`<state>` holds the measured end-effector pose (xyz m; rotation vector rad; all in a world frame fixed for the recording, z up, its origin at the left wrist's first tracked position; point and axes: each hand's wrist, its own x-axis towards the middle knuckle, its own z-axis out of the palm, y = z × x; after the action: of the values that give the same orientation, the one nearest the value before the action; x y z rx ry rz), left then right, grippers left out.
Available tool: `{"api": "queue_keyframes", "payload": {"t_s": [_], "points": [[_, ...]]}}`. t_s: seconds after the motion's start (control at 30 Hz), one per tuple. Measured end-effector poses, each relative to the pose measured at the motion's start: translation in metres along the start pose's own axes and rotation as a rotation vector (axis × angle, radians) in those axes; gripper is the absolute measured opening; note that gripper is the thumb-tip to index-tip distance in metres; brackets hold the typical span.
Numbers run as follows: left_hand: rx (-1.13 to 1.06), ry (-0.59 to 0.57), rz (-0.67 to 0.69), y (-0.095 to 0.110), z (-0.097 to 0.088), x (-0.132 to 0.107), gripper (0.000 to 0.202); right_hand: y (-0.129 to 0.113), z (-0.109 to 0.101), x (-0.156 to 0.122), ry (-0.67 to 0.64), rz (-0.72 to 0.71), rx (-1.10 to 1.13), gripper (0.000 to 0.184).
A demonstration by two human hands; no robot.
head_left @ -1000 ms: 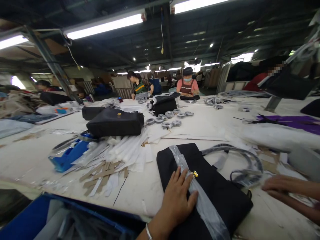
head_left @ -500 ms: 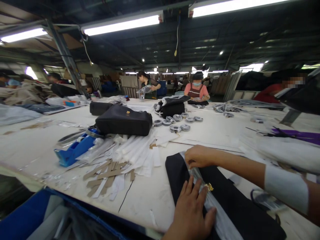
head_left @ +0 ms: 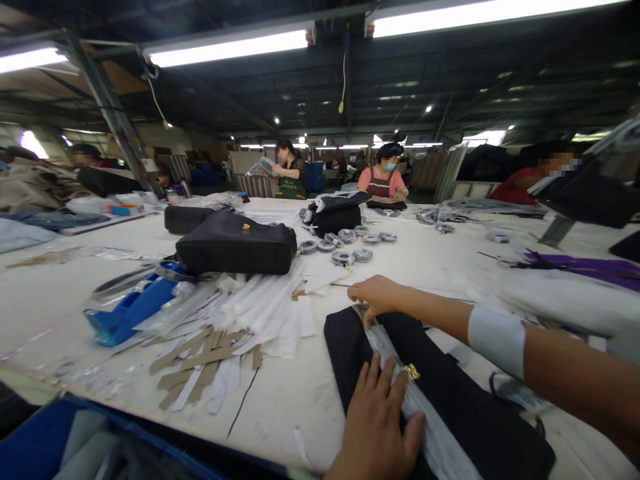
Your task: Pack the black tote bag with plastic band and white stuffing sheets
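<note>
a black handbag (head_left: pixel 465 393) lies at the near right of the white surface (head_left: pixel 280 407), running slantwise from far left to near right. a translucent plastic strip (head_left: pixel 387 347) runs along it, passing just left of a gold clasp (head_left: pixel 411 371).

the left hand (head_left: pixel 383 420) is laid palm down on the handbag and the strip, its fingers a little apart and gripping nothing. the right hand (head_left: pixel 377 297) is bent over the far end of the strip, fingers curled downward; i cannot tell whether they pinch it. a white band (head_left: pixel 497 340) circles the right forearm.

to the right of the handbag, near its edge, lies a plastic-wrapped strap (head_left: pixel 523 393). to the left is a heap of brown card strips (head_left: pixel 205 360), with white strips (head_left: pixel 270 320) just beyond and a blue tape dispenser (head_left: pixel 133 310) farther left. a second black handbag (head_left: pixel 237 247) lies on the far side of the white strips, and coiled straps (head_left: pixel 347 236) sit to its right. a blue bin (head_left: pixel 45 433) stands at the near left, below the surface. at the far side, a co-worker in a brown apron (head_left: pixel 383 181) faces the surface.
</note>
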<state>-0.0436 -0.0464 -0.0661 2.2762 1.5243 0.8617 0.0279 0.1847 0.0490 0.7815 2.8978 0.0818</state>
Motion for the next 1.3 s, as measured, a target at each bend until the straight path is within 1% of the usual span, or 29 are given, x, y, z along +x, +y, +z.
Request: {"api": "queue_keyframes", "payload": {"t_s": [0.07,0.1,0.13,0.17,0.23,0.27,0.3,0.33,0.37,0.43,0.47,0.53,0.63,0.67,0.7,0.77,0.83,0.87,0.9,1.0,1.07,1.17,1.23,1.3], "points": [[0.025,0.021,0.007,0.0,0.001,-0.001,0.057,0.011,0.001,-0.006,0.077,0.092,0.052,0.041],[0.035,0.029,0.012,0.0,0.002,-0.001,0.057,0.013,0.004,-0.01,0.124,0.129,0.062,0.041],[0.043,0.035,0.018,0.0,0.003,-0.001,0.056,0.013,0.009,-0.016,0.165,0.152,0.073,0.045],[0.049,0.039,0.024,0.0,0.003,-0.002,0.056,0.011,0.016,-0.021,0.193,0.148,0.092,0.055],[0.061,0.046,0.031,0.0,0.003,-0.002,0.056,0.004,0.033,-0.03,0.224,0.115,0.175,0.081],[0.068,0.051,0.03,0.0,0.003,-0.002,0.055,0.001,0.041,-0.033,0.238,0.115,0.23,0.091],[0.076,0.055,0.028,0.0,0.003,-0.002,0.055,-0.001,0.047,-0.036,0.265,0.14,0.282,0.094],[0.083,0.056,0.028,0.001,0.002,-0.001,0.054,-0.002,0.052,-0.038,0.308,0.192,0.327,0.087],[0.087,0.054,0.028,0.002,0.002,-0.001,0.053,-0.001,0.054,-0.042,0.367,0.264,0.359,0.075],[0.097,0.042,0.025,0.004,0.001,-0.001,0.053,0.002,0.052,-0.057,0.49,0.403,0.39,0.055],[0.105,0.037,0.021,0.005,0.001,-0.001,0.052,0.001,0.05,-0.071,0.54,0.454,0.413,0.05],[0.126,0.028,0.011,0.006,0.0,0.0,0.053,-0.007,0.049,-0.111,0.589,0.511,0.468,0.045],[0.144,-0.006,0.028,0.004,-0.001,0.001,0.054,-0.041,0.059,-0.192,0.575,0.546,0.556,0.039],[0.143,-0.019,0.034,0.003,-0.002,0.002,0.054,-0.056,0.066,-0.22,0.552,0.599,0.576,0.038],[0.139,-0.028,0.036,0.003,-0.002,0.002,0.055,-0.07,0.074,-0.245,0.503,0.674,0.615,0.042],[0.134,-0.033,0.029,0.001,-0.003,0.003,0.056,-0.097,0.092,-0.284,0.305,0.855,0.806,0.057],[0.145,-0.032,0.028,0.001,-0.003,0.003,0.056,-0.12,0.11,-0.304,0.106,0.977,1.081,0.067],[0.156,-0.033,0.03,0.001,-0.003,0.003,0.056,-0.129,0.117,-0.308,0.054,0.999,1.219,0.071],[0.168,-0.034,0.031,0.002,-0.003,0.003,0.055,-0.137,0.124,-0.309,0.04,1.0,1.35,0.076],[0.2,-0.036,0.019,0.005,-0.001,0.003,0.054,-0.15,0.134,-0.3,0.125,0.984,1.675,0.097],[0.205,-0.027,-0.01,0.009,0.003,0.003,0.054,-0.149,0.133,-0.294,0.171,0.978,1.788,0.109],[0.162,0.013,-0.106,0.022,0.017,0.004,0.056,-0.128,0.122,-0.29,0.298,0.936,1.782,0.115],[0.097,0.049,-0.172,0.032,0.027,0.004,0.059,-0.107,0.112,-0.289,0.43,0.912,1.761,0.114],[0.017,0.074,-0.191,0.037,0.03,0.006,0.064,-0.089,0.105,-0.29,0.574,0.913,1.742,0.109]]}}
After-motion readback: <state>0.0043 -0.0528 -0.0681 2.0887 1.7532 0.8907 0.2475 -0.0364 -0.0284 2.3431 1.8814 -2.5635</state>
